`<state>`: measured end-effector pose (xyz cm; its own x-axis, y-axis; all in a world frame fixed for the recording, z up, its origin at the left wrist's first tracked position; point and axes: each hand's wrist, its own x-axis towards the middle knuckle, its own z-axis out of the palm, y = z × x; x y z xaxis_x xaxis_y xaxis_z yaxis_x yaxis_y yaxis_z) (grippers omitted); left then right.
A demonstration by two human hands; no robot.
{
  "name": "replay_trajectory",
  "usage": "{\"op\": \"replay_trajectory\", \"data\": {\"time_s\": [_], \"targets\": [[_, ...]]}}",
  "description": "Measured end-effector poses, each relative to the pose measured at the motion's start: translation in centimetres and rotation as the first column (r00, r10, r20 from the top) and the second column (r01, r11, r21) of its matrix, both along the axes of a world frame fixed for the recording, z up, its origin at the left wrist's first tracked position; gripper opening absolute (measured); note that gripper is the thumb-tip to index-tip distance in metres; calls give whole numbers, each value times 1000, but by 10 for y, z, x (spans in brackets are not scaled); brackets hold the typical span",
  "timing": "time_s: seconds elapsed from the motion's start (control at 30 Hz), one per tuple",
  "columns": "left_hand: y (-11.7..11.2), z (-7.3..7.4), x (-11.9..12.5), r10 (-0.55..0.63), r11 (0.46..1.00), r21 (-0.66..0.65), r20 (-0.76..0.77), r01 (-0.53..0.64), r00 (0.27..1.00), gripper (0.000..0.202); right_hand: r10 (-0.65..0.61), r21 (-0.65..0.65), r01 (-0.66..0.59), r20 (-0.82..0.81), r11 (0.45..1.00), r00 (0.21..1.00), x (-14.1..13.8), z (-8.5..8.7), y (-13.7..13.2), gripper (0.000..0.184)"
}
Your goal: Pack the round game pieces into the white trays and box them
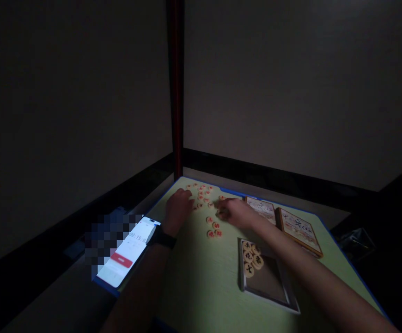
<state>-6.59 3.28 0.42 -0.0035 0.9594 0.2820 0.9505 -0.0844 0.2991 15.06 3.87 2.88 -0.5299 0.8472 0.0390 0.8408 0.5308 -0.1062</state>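
Observation:
Round Chinese chess pieces with red markings (206, 200) lie scattered on the pale green table (197, 282). My left hand (178, 210), with a dark band on its wrist, is at the left side of this group. Its thumb and fingers are curved and slightly apart, and no piece shows between them. On the right side of the group, my right hand (237, 212) has its fingertips bent together at a chess piece (220, 213), partly hidden by the fingers. Below my right forearm lies an open tray (240, 273) holding several pieces with black markings (248, 255).
A lit phone with a timer (128, 254) lies at the table's left edge. Two flat printed boxes or box halves (300, 231) (260, 208) lie at the right, beyond my right arm. Walls stand close behind, with a dark red post (177, 92) at the corner.

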Motion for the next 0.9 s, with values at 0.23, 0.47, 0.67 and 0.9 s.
{"op": "replay_trajectory", "data": {"time_s": [0.23,0.47,0.67,0.9], "targets": [[-1,-14,7,-146,983,-127,-109,132,983,30,16,-6,-15,121,1000,993,-10,-14,4,22],[1,-21,9,-224,962,-182,-104,202,969,22,82,-21,-80,110,997,991,-6,-13,5,22],[4,-23,6,-252,957,-172,-98,233,963,20,79,-31,-76,83,997,993,-3,-11,-1,22],[3,-15,7,-215,968,-145,-68,204,974,22,4,2,-4,26,1000,1000,0,-17,-2,24]]}}
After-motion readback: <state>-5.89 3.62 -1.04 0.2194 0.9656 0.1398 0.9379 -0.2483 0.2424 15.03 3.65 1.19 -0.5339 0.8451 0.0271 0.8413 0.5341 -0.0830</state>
